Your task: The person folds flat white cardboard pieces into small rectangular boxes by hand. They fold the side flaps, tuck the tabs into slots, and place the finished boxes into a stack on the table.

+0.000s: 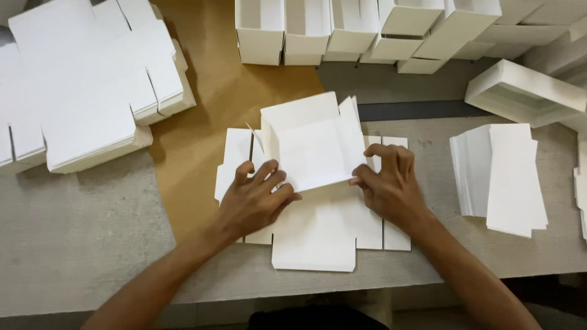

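- Cardboard box blank [318, 226], white and flat, lies on the grey table [79, 232] before the person; it looks light, thin, stiff enough to keep a crease, best held near the fold lines.
- Left hand [254, 198] presses it down, fingers spread narrow.
- Right hand [391, 186], fingers curled, pinches the raised flap's edge.

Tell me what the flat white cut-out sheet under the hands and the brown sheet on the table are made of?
The flat white cut-out sheet looks like thin matte cardboard: it holds sharp creases, and its slits are clean. The brown sheet looks like plain kraft paper or board, dull and smooth; which one is unclear.
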